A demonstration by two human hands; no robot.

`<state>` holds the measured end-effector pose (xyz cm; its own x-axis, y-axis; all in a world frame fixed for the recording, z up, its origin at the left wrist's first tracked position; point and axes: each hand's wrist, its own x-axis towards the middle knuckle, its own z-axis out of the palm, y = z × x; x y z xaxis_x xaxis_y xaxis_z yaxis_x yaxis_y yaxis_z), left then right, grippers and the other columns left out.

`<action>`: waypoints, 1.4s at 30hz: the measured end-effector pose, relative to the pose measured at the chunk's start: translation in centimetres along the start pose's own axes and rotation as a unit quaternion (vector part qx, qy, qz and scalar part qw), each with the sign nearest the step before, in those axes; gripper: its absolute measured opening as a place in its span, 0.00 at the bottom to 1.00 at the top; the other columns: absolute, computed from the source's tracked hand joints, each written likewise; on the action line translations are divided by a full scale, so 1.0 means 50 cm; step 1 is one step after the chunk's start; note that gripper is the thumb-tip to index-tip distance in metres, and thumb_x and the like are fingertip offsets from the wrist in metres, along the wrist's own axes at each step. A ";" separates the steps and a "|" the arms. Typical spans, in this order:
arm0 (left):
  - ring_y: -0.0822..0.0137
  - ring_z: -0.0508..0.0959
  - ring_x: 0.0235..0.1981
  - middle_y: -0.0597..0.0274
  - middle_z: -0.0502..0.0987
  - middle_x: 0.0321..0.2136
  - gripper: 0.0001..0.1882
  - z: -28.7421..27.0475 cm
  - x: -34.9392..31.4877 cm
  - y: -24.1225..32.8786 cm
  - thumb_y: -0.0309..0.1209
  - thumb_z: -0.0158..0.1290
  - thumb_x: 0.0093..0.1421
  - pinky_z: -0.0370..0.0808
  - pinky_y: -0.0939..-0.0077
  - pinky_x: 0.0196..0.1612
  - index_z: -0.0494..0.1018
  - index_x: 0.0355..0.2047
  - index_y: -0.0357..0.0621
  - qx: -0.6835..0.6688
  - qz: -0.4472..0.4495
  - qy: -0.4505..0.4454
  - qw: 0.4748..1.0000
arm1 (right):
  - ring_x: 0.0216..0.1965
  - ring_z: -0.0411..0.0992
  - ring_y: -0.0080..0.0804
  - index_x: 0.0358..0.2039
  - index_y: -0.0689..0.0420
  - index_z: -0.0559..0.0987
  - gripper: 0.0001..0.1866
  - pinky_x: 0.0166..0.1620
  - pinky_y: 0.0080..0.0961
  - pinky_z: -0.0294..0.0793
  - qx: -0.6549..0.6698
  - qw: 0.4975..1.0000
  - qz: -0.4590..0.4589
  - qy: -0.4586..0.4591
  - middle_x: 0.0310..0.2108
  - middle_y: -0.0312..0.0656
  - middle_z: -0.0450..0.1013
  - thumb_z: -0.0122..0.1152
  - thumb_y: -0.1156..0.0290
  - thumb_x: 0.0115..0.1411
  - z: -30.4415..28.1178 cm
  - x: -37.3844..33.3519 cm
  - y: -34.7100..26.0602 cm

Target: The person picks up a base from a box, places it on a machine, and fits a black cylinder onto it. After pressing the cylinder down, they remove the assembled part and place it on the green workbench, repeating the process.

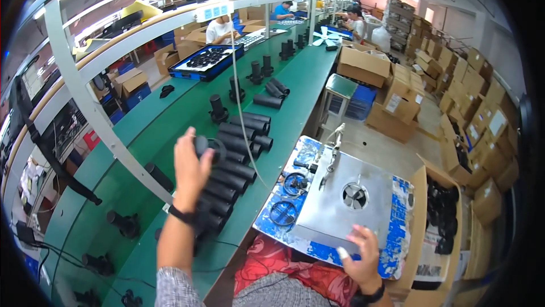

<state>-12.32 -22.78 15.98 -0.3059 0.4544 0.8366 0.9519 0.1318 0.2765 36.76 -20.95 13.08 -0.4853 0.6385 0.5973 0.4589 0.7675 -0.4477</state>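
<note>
My left hand (pixel 192 162) reaches out over the green bench, its thumb and fingers around a black round part (pixel 214 151) with a ring-like edge, blurred by motion. Just beneath and to the right of it lie rows of black tubes (pixel 230 175). Over the front edge of a brushed metal box (pixel 335 216), my right hand (pixel 363 256) hovers with fingers apart and nothing in them. A round opening with fan-like blades (pixel 355 196) shows in the box's top, and a metal toggle clamp (pixel 334 154) stands at its far left.
Black rings (pixel 283 213) lie left of the box on a worn blue board (pixel 318 248). Upright black tubes with flanged bases (pixel 218 108) line the green bench (pixel 193 94). A metal post (pixel 108 120) rises beside my left arm. An open carton (pixel 417 233) holds black parts at right. Co-workers sit farther along.
</note>
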 end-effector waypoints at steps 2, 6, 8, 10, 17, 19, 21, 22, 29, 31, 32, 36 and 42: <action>0.37 0.76 0.52 0.39 0.77 0.50 0.29 0.053 0.026 -0.156 0.27 0.68 0.55 0.73 0.50 0.57 0.71 0.56 0.35 0.066 -0.063 -0.037 0.995 | 0.49 0.78 0.49 0.45 0.59 0.80 0.20 0.53 0.42 0.79 -0.012 0.998 0.052 0.020 0.57 0.52 0.75 0.75 0.78 0.51 -0.037 -0.062 0.033; 0.37 0.77 0.53 0.37 0.79 0.49 0.26 0.211 0.005 -0.351 0.32 0.69 0.55 0.74 0.45 0.57 0.75 0.51 0.35 0.141 -0.074 -0.125 0.979 | 0.47 0.80 0.43 0.42 0.60 0.81 0.14 0.48 0.36 0.82 -0.009 0.955 0.275 0.107 0.54 0.51 0.76 0.73 0.79 0.54 -0.134 -0.204 0.088; 0.36 0.75 0.57 0.34 0.78 0.53 0.33 0.198 -0.042 -0.503 0.32 0.69 0.56 0.73 0.48 0.61 0.72 0.59 0.29 0.142 -0.071 -0.140 0.977 | 0.47 0.80 0.41 0.42 0.60 0.82 0.12 0.47 0.35 0.83 -0.011 0.945 0.300 0.129 0.50 0.49 0.78 0.72 0.78 0.56 -0.152 -0.242 0.118; 0.34 0.74 0.59 0.33 0.76 0.57 0.30 0.180 -0.044 -0.588 0.28 0.64 0.61 0.71 0.49 0.65 0.71 0.62 0.28 0.115 -0.107 -0.198 0.967 | 0.46 0.80 0.40 0.42 0.60 0.83 0.11 0.47 0.34 0.82 -0.035 0.932 0.334 0.138 0.47 0.47 0.79 0.71 0.77 0.58 -0.199 -0.270 0.127; 0.44 0.71 0.65 0.46 0.66 0.67 0.35 0.238 0.001 -0.376 0.58 0.62 0.65 0.70 0.33 0.63 0.74 0.66 0.56 0.348 -0.125 -0.316 0.874 | 0.42 0.81 0.46 0.44 0.62 0.81 0.12 0.44 0.36 0.81 -0.139 0.855 0.454 0.210 0.45 0.50 0.78 0.68 0.74 0.60 -0.380 -0.488 0.291; 0.44 0.76 0.57 0.43 0.76 0.56 0.31 0.173 0.016 -0.207 0.56 0.59 0.67 0.73 0.48 0.62 0.77 0.61 0.46 0.397 -0.072 -0.269 0.875 | 0.49 0.79 0.53 0.48 0.61 0.81 0.16 0.53 0.42 0.79 -0.247 0.828 0.479 0.155 0.50 0.51 0.77 0.68 0.73 0.59 -0.415 -0.535 0.388; 0.44 0.76 0.56 0.44 0.74 0.57 0.32 0.126 0.004 -0.159 0.55 0.60 0.68 0.74 0.48 0.61 0.77 0.61 0.45 0.340 -0.021 -0.189 0.921 | 0.51 0.77 0.56 0.52 0.61 0.79 0.20 0.55 0.44 0.78 -0.262 0.816 0.498 0.135 0.52 0.53 0.75 0.67 0.73 0.58 -0.439 -0.563 0.531; 0.44 0.76 0.55 0.44 0.73 0.58 0.32 0.112 -0.001 -0.138 0.54 0.60 0.68 0.74 0.48 0.60 0.76 0.61 0.43 0.274 0.036 -0.114 0.954 | 0.54 0.76 0.58 0.57 0.61 0.76 0.25 0.58 0.45 0.77 -0.282 0.797 0.522 0.111 0.54 0.54 0.74 0.65 0.73 0.58 -0.446 -0.571 0.596; 0.48 0.74 0.56 0.45 0.64 0.63 0.29 -0.043 -0.136 0.224 0.41 0.63 0.68 0.72 0.52 0.60 0.70 0.63 0.40 0.011 0.121 -0.020 0.992 | 0.60 0.73 0.61 0.63 0.60 0.72 0.32 0.62 0.47 0.74 -0.309 0.734 0.568 0.207 0.62 0.62 0.69 0.64 0.75 0.55 -0.515 -0.552 0.875; 0.46 0.70 0.63 0.42 0.52 0.70 0.37 -0.053 -0.196 0.259 0.40 0.63 0.67 0.69 0.51 0.65 0.61 0.69 0.39 -0.111 0.014 -0.108 0.988 | 0.60 0.73 0.61 0.62 0.60 0.72 0.32 0.62 0.47 0.74 -0.287 0.731 0.583 0.206 0.61 0.62 0.70 0.64 0.75 0.55 -0.539 -0.570 0.914; 0.44 0.68 0.66 0.41 0.46 0.73 0.41 -0.056 -0.228 0.275 0.39 0.64 0.67 0.67 0.51 0.68 0.57 0.72 0.39 -0.172 -0.040 -0.152 0.972 | 0.61 0.72 0.61 0.62 0.61 0.73 0.31 0.63 0.47 0.73 -0.269 0.724 0.602 0.204 0.61 0.62 0.71 0.64 0.76 0.55 -0.553 -0.589 0.925; 0.48 0.70 0.63 0.44 0.53 0.68 0.33 -0.036 -0.279 0.445 0.32 0.62 0.67 0.69 0.55 0.65 0.61 0.68 0.38 -0.284 -0.092 -0.191 0.935 | 0.58 0.76 0.57 0.61 0.61 0.75 0.29 0.61 0.44 0.75 -0.269 0.729 0.589 0.222 0.56 0.60 0.76 0.64 0.76 0.56 -0.563 -0.605 0.922; 0.57 0.75 0.51 0.50 0.71 0.55 0.16 0.026 -0.270 0.659 0.24 0.57 0.70 0.74 0.62 0.57 0.74 0.56 0.36 -0.423 0.018 -0.396 0.815 | 0.49 0.82 0.34 0.63 0.63 0.74 0.26 0.52 0.31 0.81 -0.011 0.836 0.474 0.278 0.51 0.48 0.82 0.65 0.78 0.63 -0.463 -0.435 0.663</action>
<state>23.20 -23.44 13.21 0.1481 0.9147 0.3761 0.5062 -0.3968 0.7657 79.76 -10.71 0.64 0.5206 0.8298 0.2011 0.4575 -0.0722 -0.8863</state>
